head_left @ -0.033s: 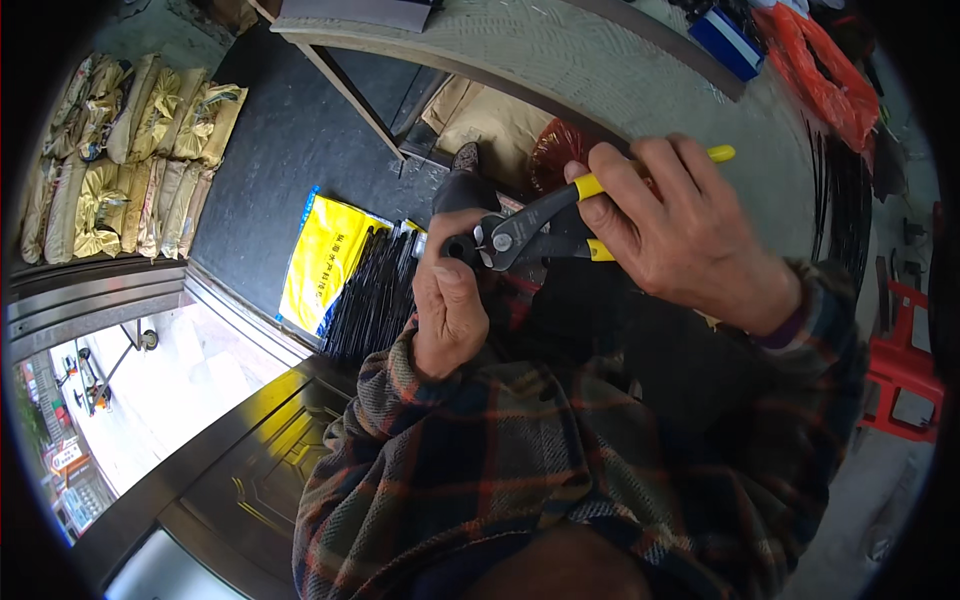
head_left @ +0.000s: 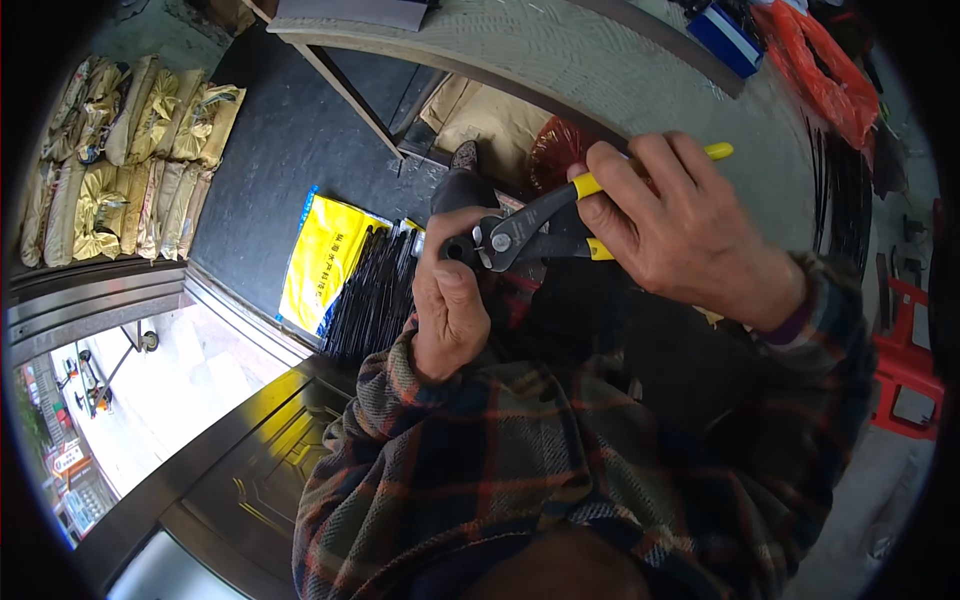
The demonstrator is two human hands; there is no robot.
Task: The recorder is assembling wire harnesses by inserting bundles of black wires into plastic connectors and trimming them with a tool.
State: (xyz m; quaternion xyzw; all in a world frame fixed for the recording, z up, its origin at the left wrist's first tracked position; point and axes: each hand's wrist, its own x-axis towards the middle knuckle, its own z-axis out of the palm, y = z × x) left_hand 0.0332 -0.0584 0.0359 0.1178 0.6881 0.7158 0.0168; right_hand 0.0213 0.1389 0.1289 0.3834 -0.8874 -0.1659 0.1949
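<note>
R hand (head_left: 690, 230) nudged, pliers (head_left: 503, 241) gripped by handles (head_left: 588, 186)

dark metal pliers (head_left: 517, 230), smooth plastic grips (head_left: 588, 185), woven cloth sleeves (head_left: 375, 425); glossy red plastic bag (head_left: 838, 92)

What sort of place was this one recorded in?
Probably a small workshop or stockroom: brown wrapped bundles are stacked at the left, thin black strips overlap a yellow bag, and the right hand holds yellow-handled pliers.
</note>
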